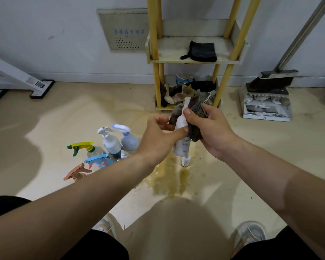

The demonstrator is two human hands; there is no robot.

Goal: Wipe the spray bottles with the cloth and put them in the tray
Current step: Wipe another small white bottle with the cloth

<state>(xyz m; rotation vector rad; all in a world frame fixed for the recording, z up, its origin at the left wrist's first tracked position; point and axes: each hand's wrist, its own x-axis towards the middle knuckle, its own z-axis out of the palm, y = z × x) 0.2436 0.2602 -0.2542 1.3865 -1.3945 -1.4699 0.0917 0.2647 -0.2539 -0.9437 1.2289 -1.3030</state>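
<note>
Slim smooth white plastic bottle (182,145) upright in mid-air above stained floor (270,151). Left hand (158,136) fingers curl round body. Right hand (213,132) fingers clamp crumpled grey-brown cloth (195,107) against neck. Trigger sprayers (109,145) clustered left.

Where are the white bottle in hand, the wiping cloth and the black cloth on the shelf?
white bottle (181,147): head view, lower body, on the label.
wiping cloth (195,132): head view, bunched lower fold beside the bottle.
black cloth (203,52): head view, middle of its folded top.
</note>
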